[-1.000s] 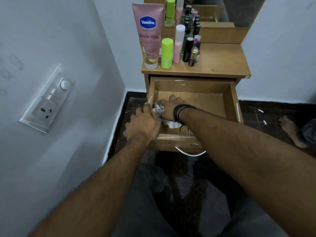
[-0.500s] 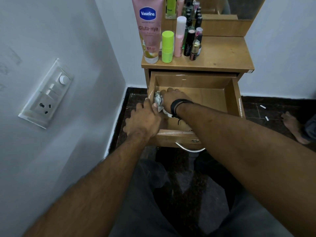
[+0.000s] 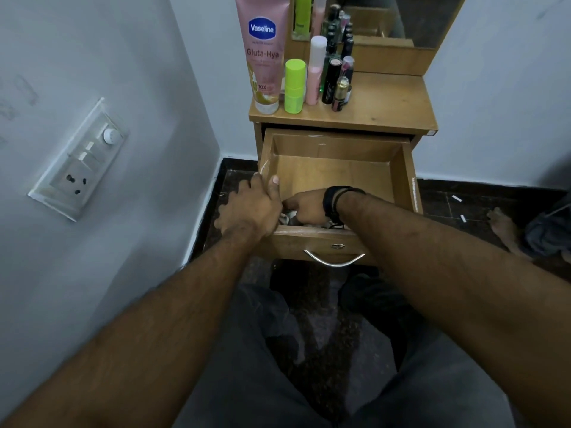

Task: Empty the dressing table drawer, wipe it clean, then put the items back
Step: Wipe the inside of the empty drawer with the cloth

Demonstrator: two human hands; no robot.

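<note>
Right hand [image 3: 304, 208] and cloth [image 3: 285, 218] now nearer drawer's front-left corner.

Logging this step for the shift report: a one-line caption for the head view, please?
Left hand grips the open drawer's left wall while right hand wipes its front corner with a crumpled cloth.

Dim, soft indoor light; wide-angle bending at edges; slight overall blur.
</note>
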